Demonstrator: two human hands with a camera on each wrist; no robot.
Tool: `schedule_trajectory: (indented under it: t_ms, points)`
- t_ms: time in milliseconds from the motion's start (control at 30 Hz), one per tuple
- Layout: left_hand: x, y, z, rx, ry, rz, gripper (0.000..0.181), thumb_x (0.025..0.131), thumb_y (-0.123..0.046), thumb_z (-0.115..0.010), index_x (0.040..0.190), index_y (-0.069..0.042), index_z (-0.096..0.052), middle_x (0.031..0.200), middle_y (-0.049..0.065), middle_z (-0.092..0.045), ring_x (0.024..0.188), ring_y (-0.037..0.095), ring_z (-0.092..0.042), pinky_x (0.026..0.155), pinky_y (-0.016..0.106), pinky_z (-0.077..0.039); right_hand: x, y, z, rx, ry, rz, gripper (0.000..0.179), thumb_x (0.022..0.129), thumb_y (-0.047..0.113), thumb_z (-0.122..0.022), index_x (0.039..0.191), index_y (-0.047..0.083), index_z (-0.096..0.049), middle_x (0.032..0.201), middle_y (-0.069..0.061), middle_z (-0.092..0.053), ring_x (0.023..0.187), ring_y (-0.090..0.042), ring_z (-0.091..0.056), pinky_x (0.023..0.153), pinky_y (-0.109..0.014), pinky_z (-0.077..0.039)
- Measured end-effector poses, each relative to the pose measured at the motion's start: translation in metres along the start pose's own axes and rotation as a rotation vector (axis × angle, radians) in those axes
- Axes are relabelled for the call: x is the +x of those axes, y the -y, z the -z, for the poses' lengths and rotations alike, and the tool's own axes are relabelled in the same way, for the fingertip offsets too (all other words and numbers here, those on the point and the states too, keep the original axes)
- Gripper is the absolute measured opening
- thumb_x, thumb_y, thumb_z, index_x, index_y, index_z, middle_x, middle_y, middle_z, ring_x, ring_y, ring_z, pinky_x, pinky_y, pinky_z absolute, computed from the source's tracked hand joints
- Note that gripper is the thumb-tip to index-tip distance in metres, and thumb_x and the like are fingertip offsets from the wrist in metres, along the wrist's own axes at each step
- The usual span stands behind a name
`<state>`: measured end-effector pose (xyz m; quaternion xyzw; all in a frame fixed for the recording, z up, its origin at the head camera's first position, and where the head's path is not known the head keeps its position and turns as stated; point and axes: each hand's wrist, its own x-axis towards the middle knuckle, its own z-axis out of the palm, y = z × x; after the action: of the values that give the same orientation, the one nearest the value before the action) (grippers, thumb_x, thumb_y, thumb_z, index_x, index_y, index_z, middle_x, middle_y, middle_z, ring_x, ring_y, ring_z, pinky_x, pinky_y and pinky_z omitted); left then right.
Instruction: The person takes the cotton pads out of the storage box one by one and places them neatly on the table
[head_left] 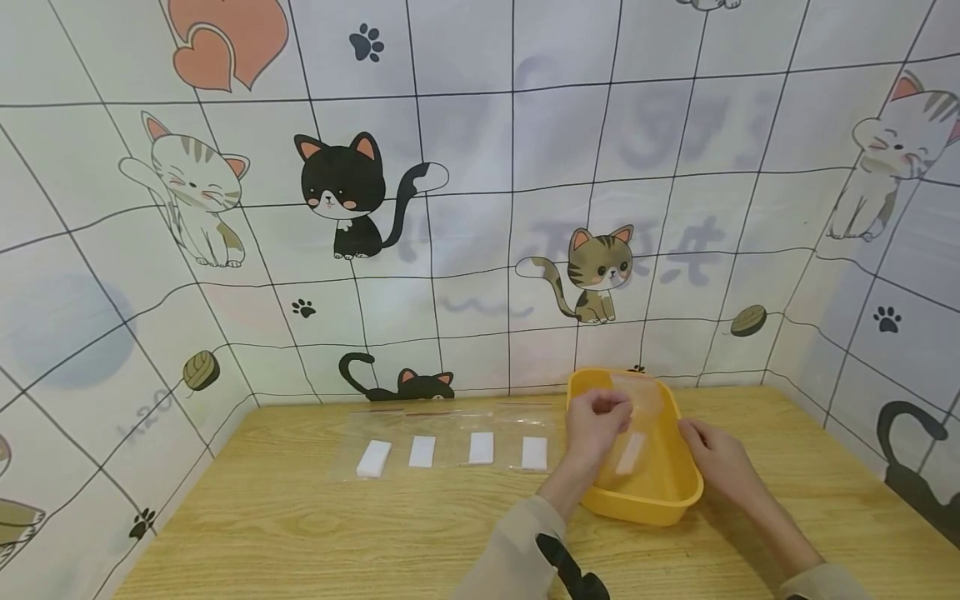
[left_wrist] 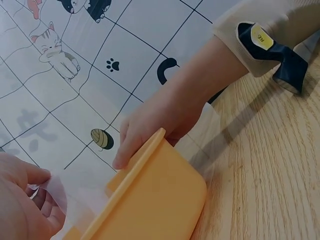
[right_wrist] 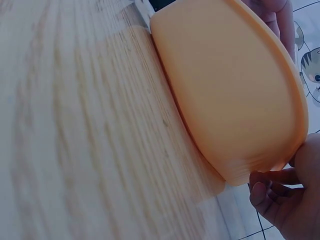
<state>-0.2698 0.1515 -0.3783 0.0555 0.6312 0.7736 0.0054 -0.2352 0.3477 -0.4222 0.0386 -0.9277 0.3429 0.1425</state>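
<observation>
A yellow plastic basin (head_left: 678, 467) stands on the right part of the table. My left hand (head_left: 597, 427) is over its left side and pinches a clear plastic bag (left_wrist: 56, 192) between thumb and fingers. A pale flat block (head_left: 631, 453) shows in that bag, inside the basin. My right hand (head_left: 718, 463) grips the basin's right rim; in the right wrist view its fingers (right_wrist: 265, 192) are curled at the edge. Left of the basin, several clear bags lie in a row, each with a white block (head_left: 534, 453) in it.
The wooden table (head_left: 360, 542) meets a wall (head_left: 480, 242) covered with a cat-print sheet right behind the basin and the bags. A dark strap (head_left: 573, 571) hangs at the left sleeve.
</observation>
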Motion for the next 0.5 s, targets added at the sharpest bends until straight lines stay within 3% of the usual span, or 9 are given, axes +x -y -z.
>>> schedule_trajectory:
  t_ms: [167, 500]
  points:
    - [-0.004, -0.007, 0.002, -0.02, 0.007, -0.014, 0.005, 0.088, 0.002, -0.074, 0.09, -0.001, -0.072, 0.08, 0.002, -0.065, 0.07, 0.013, -0.065, 0.071, 0.027, -0.059, 0.001, 0.0, 0.0, 0.005, 0.001, 0.002, 0.049, 0.111, 0.027, -0.037, 0.128, -0.014, -0.058, 0.119, -0.032, -0.064, 0.11, -0.048, -0.061, 0.089, -0.06, -0.05]
    - [-0.012, -0.018, 0.006, -0.072, 0.049, -0.046, 0.005, 0.088, 0.002, -0.074, 0.092, 0.002, -0.072, 0.081, 0.002, -0.065, 0.07, 0.012, -0.065, 0.072, 0.027, -0.059, 0.003, -0.002, -0.002, -0.003, 0.008, -0.012, 0.052, 0.111, 0.028, -0.036, 0.131, -0.017, -0.054, 0.123, -0.035, -0.061, 0.114, -0.051, -0.058, 0.092, -0.063, -0.047]
